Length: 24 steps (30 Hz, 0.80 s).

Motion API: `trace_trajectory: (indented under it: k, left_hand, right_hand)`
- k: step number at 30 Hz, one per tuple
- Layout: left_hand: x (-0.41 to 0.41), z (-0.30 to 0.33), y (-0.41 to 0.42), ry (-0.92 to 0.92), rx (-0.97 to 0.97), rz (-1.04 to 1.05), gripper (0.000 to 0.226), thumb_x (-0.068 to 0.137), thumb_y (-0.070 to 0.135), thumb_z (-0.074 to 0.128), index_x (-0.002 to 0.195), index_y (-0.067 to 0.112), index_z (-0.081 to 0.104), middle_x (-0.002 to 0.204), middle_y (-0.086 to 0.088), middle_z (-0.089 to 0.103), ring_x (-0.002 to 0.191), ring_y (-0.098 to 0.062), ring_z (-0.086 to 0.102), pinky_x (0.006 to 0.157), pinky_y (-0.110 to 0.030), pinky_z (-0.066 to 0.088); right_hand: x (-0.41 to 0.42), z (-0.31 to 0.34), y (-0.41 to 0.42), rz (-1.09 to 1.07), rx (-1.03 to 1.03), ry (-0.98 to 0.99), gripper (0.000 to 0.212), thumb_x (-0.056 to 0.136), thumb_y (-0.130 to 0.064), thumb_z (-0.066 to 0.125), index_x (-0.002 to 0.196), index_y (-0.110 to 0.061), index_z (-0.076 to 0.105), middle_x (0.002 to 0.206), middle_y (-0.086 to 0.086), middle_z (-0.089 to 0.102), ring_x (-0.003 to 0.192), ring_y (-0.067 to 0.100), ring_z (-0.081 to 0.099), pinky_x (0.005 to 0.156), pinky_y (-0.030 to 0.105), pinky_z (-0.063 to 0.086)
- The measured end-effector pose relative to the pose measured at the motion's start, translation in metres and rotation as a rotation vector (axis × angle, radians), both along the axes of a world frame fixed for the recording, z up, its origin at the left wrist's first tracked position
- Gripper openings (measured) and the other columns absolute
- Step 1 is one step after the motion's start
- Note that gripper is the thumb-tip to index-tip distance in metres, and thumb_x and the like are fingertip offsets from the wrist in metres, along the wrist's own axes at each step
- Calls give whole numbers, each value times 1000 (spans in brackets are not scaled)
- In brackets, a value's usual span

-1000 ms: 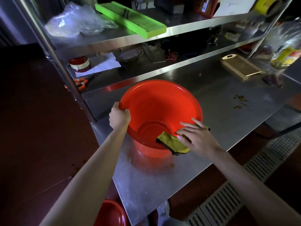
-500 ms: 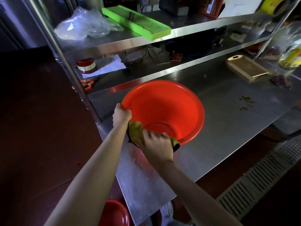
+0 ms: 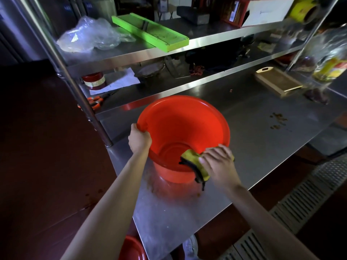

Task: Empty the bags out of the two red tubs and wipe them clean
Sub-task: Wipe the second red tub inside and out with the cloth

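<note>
Second red tub low at frame bottom, below steel table edge. Right hand: fingers together, pressing yellow cloth over near rim of red tub. Left hand: fingers curled, gripping left rim. Tub tilted toward camera on table. Beyond: scissors, green board on shelves.

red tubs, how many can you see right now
2. One red tub sits on the steel table, left hand gripping its rim, right hand pressing a yellow cloth on it. A second tub shows partly below the table's edge.
</note>
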State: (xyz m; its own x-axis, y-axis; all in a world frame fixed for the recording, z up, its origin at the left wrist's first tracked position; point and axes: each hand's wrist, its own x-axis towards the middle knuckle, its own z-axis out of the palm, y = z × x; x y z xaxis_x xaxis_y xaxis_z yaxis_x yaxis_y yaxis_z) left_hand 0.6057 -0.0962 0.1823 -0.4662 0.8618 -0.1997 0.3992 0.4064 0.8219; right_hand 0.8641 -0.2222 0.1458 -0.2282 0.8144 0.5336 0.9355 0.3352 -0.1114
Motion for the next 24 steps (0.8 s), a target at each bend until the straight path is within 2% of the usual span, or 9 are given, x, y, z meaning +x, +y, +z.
trace_trajectory:
  k: [2,5,7,9,12,15,18,22,24]
  left_hand:
    - [1,2,-1,26,-5,-1,22,98,9,48,118,15,55,99,-5,58,91,-27,51,80,-39,39]
    - [-2,1,-1,50,-7,-24,21,100,9,47,118,15,54,100,-5,58,91,-28,52,80,-40,41]
    - [-7,0,-1,78,-21,-55,17,100,11,48,116,16,52,100,-6,58,91,-28,51,81,-41,41]
    - [-12,-2,-1,91,-27,-74,14,99,12,49,111,19,50,99,-5,59,90,-30,52,82,-42,41]
    - [-11,-3,-5,43,19,-74,16,94,6,49,107,14,53,92,-2,60,87,-30,55,80,-39,40]
    - [-10,-2,-13,5,78,-46,19,89,1,47,102,10,56,81,4,56,80,-28,55,80,-38,41]
    - [-11,-3,-23,-30,134,-65,18,88,1,48,102,7,57,82,-1,60,69,-16,55,69,-34,41]
    - [-12,-14,-42,-99,216,-70,20,96,11,56,114,17,62,96,2,69,86,-22,65,82,-38,47]
    - [-15,-16,-50,-131,261,-46,20,100,16,58,118,19,64,100,6,70,95,-23,67,89,-39,48]
  right_hand:
    - [-46,2,-1,7,44,-64,36,109,-35,42,83,-27,65,81,-8,66,79,22,63,94,43,47]
    - [-103,4,-1,-25,41,-45,34,109,-41,43,83,-27,60,71,-5,61,65,22,61,71,38,46]
    - [-118,2,-1,-43,34,-63,34,108,-44,42,90,-24,63,71,-4,61,60,23,62,62,36,45]
    - [-111,-1,-3,3,28,-134,40,106,-53,40,107,-22,65,77,-3,64,61,24,64,58,35,46]
    - [-72,1,-3,128,9,-232,51,101,-65,42,121,-23,63,86,-3,66,70,22,67,63,36,51]
    - [-18,2,1,246,33,-273,55,100,-67,44,119,-20,66,98,-1,71,84,22,69,74,37,54]
    - [29,-1,-2,299,-11,-342,57,100,-66,47,123,-17,65,111,1,68,98,23,66,90,39,49]
    - [44,0,-18,344,-75,-402,54,98,-64,53,123,-17,64,118,0,66,110,23,63,102,40,45]
    - [38,6,-24,360,-111,-416,52,90,-60,62,121,-18,64,122,0,66,118,20,62,108,39,41]
